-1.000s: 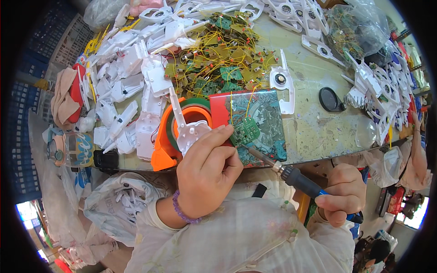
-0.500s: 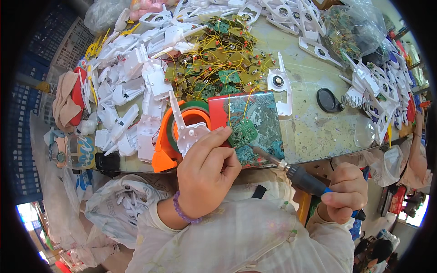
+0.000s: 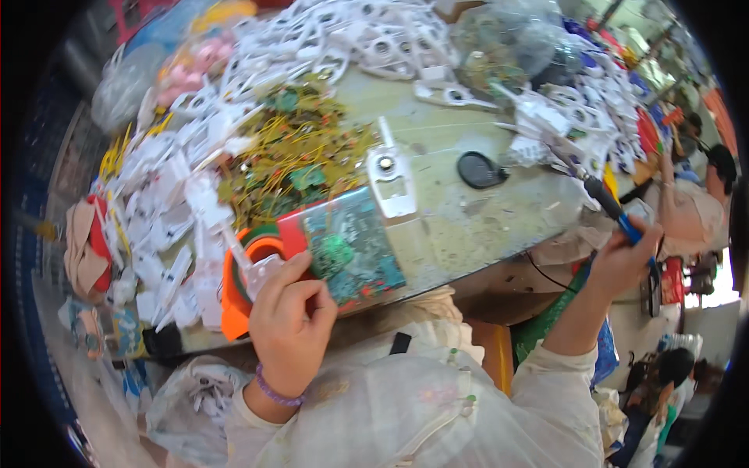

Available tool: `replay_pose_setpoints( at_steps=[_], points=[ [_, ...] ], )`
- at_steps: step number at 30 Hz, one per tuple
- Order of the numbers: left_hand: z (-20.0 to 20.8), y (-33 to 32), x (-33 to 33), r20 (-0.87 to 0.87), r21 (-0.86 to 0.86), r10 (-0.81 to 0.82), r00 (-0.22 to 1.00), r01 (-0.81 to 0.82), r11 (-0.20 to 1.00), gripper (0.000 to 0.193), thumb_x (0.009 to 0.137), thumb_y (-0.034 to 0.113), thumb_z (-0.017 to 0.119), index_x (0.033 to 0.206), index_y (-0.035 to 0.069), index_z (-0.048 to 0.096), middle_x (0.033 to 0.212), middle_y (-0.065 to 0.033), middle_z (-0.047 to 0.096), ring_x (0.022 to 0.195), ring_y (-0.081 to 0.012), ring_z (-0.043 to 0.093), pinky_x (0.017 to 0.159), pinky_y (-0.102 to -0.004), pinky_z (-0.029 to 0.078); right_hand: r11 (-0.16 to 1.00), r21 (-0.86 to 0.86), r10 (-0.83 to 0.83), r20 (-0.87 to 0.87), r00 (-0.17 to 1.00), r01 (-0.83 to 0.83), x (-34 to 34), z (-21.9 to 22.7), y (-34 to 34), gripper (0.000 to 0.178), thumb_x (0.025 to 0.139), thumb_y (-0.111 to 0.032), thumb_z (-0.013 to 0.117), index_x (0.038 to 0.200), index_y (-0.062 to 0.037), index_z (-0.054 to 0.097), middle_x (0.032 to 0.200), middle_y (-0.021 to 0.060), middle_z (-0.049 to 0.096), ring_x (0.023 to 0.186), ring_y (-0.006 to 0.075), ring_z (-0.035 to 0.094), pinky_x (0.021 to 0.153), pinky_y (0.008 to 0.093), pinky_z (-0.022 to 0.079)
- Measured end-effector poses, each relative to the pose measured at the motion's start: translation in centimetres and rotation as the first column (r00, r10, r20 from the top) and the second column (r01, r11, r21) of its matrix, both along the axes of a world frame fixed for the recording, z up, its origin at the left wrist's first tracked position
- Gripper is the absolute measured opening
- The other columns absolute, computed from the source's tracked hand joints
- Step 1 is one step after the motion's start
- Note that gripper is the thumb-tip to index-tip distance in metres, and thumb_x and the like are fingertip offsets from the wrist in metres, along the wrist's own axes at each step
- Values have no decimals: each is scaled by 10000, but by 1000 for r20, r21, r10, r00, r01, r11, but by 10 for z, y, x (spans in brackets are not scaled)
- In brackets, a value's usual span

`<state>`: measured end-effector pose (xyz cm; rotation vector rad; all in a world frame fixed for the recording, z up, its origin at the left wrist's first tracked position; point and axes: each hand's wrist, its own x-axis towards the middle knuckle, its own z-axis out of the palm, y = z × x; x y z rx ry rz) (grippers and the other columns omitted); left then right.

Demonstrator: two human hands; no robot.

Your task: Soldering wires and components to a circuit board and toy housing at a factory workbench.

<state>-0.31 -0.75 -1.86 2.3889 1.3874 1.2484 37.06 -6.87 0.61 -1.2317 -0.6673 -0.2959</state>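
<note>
My right hand [image 3: 620, 261] grips a soldering iron [image 3: 605, 195] by its blue and black handle, raised at the right, its metal end over the white plastic parts there. My left hand [image 3: 292, 320], with a purple bead bracelet, is curled with fingers pinched. Whatever the pinch holds, if anything, is too small to make out. Its fingertips are beside a small green circuit board [image 3: 334, 251], which lies on a dark patterned booklet with a red edge [image 3: 363, 242]. Left of the fingers, a white plastic casing [image 3: 261, 273] rests over an orange tape dispenser [image 3: 234, 308].
Behind the booklet is a heap of circuit boards with yellow wires [image 3: 273, 156]. White plastic casings [image 3: 164, 187] pile up left, behind and right. One white casing [image 3: 388, 175] and a black oval lid [image 3: 480, 169] lie mid-table. A bag of parts [image 3: 195, 405] hangs below the front edge.
My right hand has swung the soldering iron away from the circuit board, up and to the right. The view has turned, and my left hand stays beside the board.
</note>
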Motion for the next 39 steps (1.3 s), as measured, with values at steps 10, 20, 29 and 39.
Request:
replay_pose_setpoints(
  at_steps=[10, 20, 29, 39],
  points=[
    [5, -4, 0, 85, -91, -56, 995, 63, 994, 125, 673, -25, 664, 754, 10, 576, 1013, -133, 638, 811, -284, 613, 679, -343, 502, 918, -333, 134, -250, 959, -215, 81, 32, 56, 423, 888, -386, 551, 649, -38, 588, 466, -37, 377, 403, 50, 312, 397, 215, 199],
    [13, -3, -9, 77, -187, -106, 991, 119, 975, 132, 686, 25, 691, 775, 18, 594, 1036, -116, 634, 824, -280, 612, 690, -334, 504, 781, -564, 172, -220, 960, -269, 39, -16, 103, 422, 847, -411, 599, 685, -22, 623, 544, -25, 460, 480, 57, 373, 457, 231, 260],
    [26, 6, -5, -32, -45, -140, 990, 138, 989, 185, 694, 71, 709, 837, 28, 599, 976, -90, 613, 867, -280, 585, 732, -361, 483, 869, -173, 317, -524, 791, -463, -28, -57, 46, 220, 889, -229, 577, 961, -26, 530, 542, -64, 338, 466, 29, 306, 427, 200, 218],
    [35, 25, -1, -157, -177, -221, 963, 193, 965, 363, 712, 127, 704, 1051, 47, 603, 968, -119, 616, 851, -289, 589, 731, -372, 487, 527, -174, 704, -460, 542, -832, -117, -53, 26, 99, 879, -52, 561, 975, -32, 577, 661, -55, 505, 532, 0, 404, 479, 155, 309]
  ],
)
